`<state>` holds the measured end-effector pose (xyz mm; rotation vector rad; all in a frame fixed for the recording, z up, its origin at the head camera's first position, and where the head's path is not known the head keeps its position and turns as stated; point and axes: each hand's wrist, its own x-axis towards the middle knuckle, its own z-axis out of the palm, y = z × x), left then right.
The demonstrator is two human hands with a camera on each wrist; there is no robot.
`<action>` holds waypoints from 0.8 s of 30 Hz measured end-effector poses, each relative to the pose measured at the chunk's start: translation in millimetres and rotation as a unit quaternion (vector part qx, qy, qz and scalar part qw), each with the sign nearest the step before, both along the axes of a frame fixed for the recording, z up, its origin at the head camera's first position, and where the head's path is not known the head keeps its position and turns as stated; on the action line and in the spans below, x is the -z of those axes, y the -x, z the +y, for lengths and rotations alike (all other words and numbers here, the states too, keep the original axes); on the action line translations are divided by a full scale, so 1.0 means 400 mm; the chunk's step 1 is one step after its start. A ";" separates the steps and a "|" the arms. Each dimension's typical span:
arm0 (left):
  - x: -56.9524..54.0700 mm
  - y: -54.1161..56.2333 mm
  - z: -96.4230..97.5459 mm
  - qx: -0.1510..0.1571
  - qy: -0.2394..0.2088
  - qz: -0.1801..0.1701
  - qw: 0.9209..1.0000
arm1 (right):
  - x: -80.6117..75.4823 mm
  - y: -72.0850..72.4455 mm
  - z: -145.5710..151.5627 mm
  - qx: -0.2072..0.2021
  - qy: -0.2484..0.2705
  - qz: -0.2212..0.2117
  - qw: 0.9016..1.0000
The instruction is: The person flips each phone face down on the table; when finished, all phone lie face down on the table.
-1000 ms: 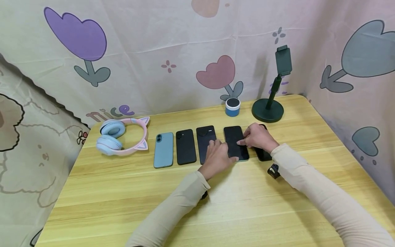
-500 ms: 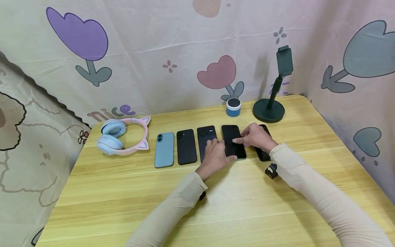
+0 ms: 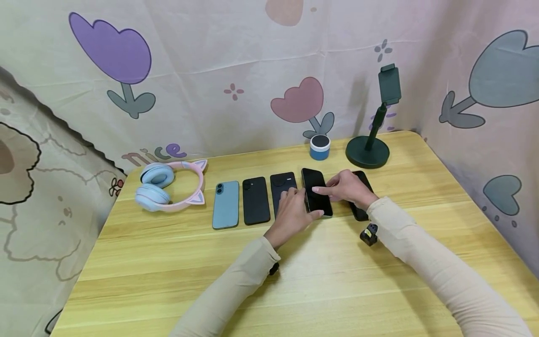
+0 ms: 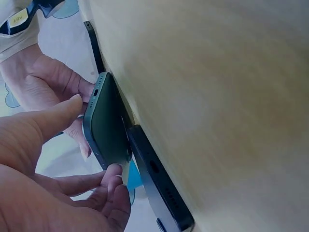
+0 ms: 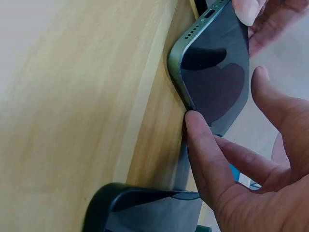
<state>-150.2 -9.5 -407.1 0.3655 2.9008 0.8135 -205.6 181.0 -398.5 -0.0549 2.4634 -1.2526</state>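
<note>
A smartphone [image 3: 317, 194], black screen facing up, is tilted in the head view with its left long edge raised. Its dark green back [image 4: 108, 123] shows in the left wrist view. My left hand [image 3: 290, 213] grips it, thumb by the bottom end and fingertips at the raised edge. My right hand [image 3: 349, 189] holds the other side, with fingertips at the low edge [image 5: 186, 99] and the thumb over the screen. Just left lies a dark phone [image 3: 278, 180] with a round camera, partly hidden by my left hand. Another black phone [image 3: 361, 213] lies partly under my right hand.
Further left lie a black phone [image 3: 256, 201] and a light blue phone [image 3: 226, 205]. Cat-ear headphones [image 3: 153, 196] rest at the table's left. Along the back stand a blue-and-white jar [image 3: 320, 149] and a dark green phone stand [image 3: 367, 152]. A patterned cloth [image 3: 248, 56] hangs behind.
The held smartphone has shifted slightly left, and its left edge has risen from lying flat. Both hands have moved a little left with it.
</note>
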 end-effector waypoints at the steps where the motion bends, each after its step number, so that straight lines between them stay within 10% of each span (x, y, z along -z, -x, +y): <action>1: 0.000 -0.001 -0.002 0.001 -0.005 0.000 1.000 | -0.001 -0.001 0.000 0.000 0.004 -0.004 1.000; 24: -0.009 -0.006 -0.032 0.025 -0.112 0.012 0.993 | -0.002 -0.007 -0.010 -0.008 0.096 -0.068 0.993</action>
